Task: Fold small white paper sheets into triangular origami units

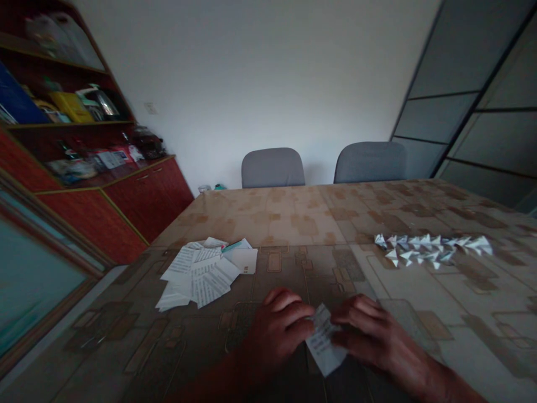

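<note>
A small printed paper piece [325, 342] lies between my two hands near the front edge of the table, its lower corner pointing toward me. My left hand [280, 327] has its curled fingers on the paper's left edge. From the other side, my right hand [369, 334] grips the right edge, thumb and fingers close together. On the left of the table is a spread pile of printed paper sheets [201, 271]. Folded white paper pieces [428, 246] with pointed tips stand in two rows on the right.
The patterned table [293, 218] stretches ahead, with two grey chairs [272, 168] behind it. A red-brown cabinet [142, 196] with loaded shelves stands at the left, and sliding panels [444, 117] are at the right.
</note>
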The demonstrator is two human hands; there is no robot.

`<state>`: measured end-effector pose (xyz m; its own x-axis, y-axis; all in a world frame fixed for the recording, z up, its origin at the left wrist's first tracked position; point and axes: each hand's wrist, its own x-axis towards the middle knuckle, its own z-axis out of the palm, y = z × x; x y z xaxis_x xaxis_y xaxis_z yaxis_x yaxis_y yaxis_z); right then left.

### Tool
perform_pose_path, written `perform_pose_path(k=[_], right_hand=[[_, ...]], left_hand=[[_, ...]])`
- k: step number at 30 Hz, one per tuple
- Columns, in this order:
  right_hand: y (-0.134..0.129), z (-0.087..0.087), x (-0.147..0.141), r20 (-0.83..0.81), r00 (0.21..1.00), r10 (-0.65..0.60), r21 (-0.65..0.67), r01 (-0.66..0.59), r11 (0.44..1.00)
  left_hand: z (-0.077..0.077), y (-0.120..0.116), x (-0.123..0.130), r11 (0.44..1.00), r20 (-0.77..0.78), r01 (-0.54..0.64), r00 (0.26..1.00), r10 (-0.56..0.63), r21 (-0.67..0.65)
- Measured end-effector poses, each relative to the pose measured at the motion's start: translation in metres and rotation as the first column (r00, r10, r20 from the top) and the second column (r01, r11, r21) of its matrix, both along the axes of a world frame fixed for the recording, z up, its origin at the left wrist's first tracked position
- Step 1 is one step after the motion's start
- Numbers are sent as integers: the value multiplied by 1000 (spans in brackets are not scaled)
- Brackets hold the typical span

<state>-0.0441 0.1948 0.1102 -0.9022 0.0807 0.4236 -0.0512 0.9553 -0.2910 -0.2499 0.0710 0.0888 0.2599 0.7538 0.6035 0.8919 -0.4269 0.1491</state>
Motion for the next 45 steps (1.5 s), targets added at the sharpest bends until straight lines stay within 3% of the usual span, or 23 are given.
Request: perform_pose_path(k=[4,8,13,20,26,31,34,36,38,40,45], right_hand=[[-3,-3,-5,45,998,50,108,-55,993],[-4,-6,-6,77,995,64,127,-73,989],[-2,-8,-5,143,988,65,11,-68,998],[5,-11,-5,147,986,80,-147,-58,987],[6,-20,-10,100,994,-50,-211,70,975],[2,-25,-16,142,968,-208,-210,234,949],[0,-25,-18,163,953,-254,-192,283,940],[0,-25,-19,161,950,-267,-175,294,940],[-1,-26,-19,162,948,-272,-163,298,941],[-1,-27,-20,175,944,-281,-155,309,938],[-3,-30,-21,188,918,-349,-119,374,920]], left_hand=[[-2,-8,4,984,-123,-99,989,81,-151],[3,-19,13,986,-143,-71,988,49,-148],[-3,-22,20,986,-129,-93,989,75,-138],[-7,-23,25,960,96,-141,981,168,-244],[-1,-20,29,929,192,-196,945,264,-313],[2,-18,27,895,173,-265,924,342,-358],[7,-25,25,945,82,-238,962,262,-227],[5,-31,25,986,-71,-152,987,147,-63],[-1,-36,27,990,-214,-56,973,83,130],[-10,-39,30,986,-315,-27,946,77,162],[-28,-42,35,990,-358,-51,929,97,135]])
